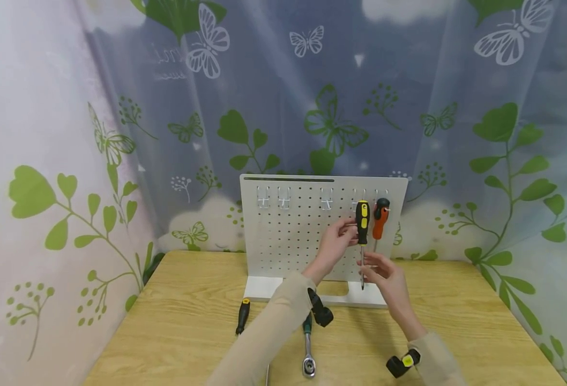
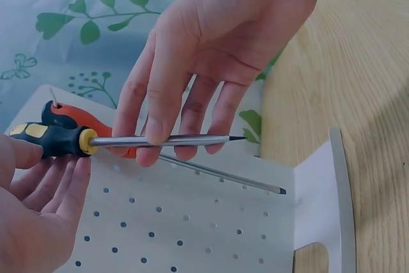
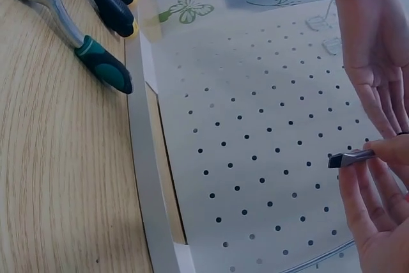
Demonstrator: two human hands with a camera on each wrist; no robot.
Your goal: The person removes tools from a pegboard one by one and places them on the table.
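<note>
A black-and-yellow screwdriver (image 1: pixel 363 217) is held upright in front of the right part of a white pegboard (image 1: pixel 303 236), tip down. My left hand (image 1: pixel 334 244) pinches its handle, thumb on the near side in the left wrist view. Lower down, my right hand (image 1: pixel 385 279) pinches the metal shaft (image 2: pixel 128 140) between thumb and fingers. The dark tip (image 3: pixel 337 160) pokes out past the right fingers in the right wrist view. Just to the right, an orange-and-black screwdriver (image 1: pixel 380 221) hangs from a hook on the board.
Several clear hooks (image 1: pixel 263 198) line the board's top. On the wooden table (image 1: pixel 192 305), a ratchet wrench (image 1: pixel 308 348) with a green handle lies before the board. Black-handled screwdrivers (image 3: pixel 107 4) lie left of it, one partly behind my left sleeve. A patterned curtain (image 1: pixel 274 80) hangs behind.
</note>
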